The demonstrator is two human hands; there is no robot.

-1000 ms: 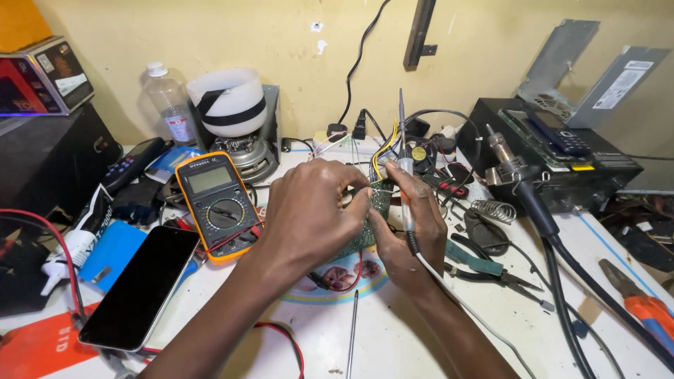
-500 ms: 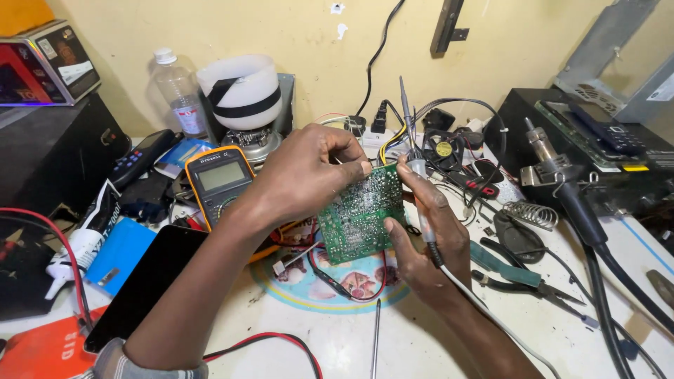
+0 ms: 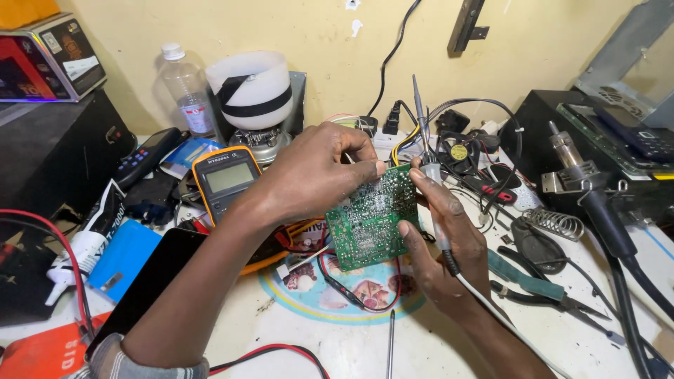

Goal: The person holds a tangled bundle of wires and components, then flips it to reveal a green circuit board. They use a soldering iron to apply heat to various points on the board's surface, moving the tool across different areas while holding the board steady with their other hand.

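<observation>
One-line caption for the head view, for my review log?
Left hand and right hand hold a green circuit board upright, multimeter behind.

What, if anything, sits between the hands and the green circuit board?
Nothing visible. The left hand grips the top edge of the green circuit board directly; the right hand supports its right edge while also holding a probe near the top corner.

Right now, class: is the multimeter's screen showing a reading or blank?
Blank, as far as shows: the multimeter display is a plain grey-green panel with no visible digits.
</observation>
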